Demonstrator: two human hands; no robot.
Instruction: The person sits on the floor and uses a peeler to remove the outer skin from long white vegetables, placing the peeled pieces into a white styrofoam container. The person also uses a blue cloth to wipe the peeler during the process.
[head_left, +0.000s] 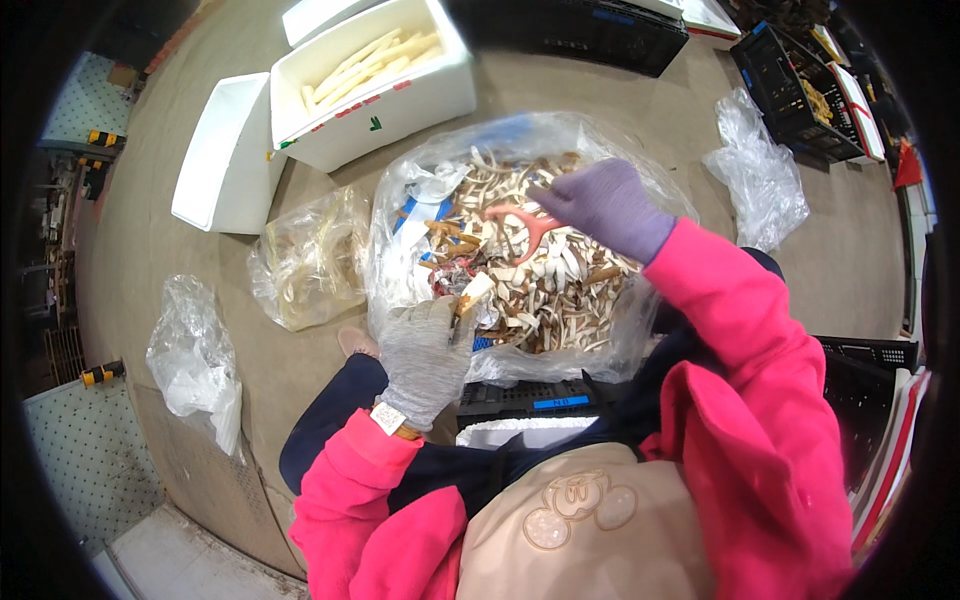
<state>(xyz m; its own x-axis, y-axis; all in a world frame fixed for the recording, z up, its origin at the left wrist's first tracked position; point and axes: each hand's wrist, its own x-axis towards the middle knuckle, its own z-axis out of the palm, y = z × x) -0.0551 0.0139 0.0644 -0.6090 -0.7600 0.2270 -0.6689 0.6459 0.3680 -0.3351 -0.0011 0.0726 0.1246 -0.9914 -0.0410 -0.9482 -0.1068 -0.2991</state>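
Note:
My left hand, in a grey knit glove, grips a short root piece whose cut face is pale and whose skin is brown. My right hand, in a purple glove, is closed around a pink Y-shaped peeler, above and right of the root piece and apart from it. Below both hands lies a heap of white and brown peelings in a crate lined with a clear plastic bag. Peeled pale roots fill part of a white foam box beyond the crate.
A foam lid leans beside the foam box. Crumpled plastic bags lie left, near the crate and at right. Black crates stand at the back and upper right. A black crate edge is beside my right side.

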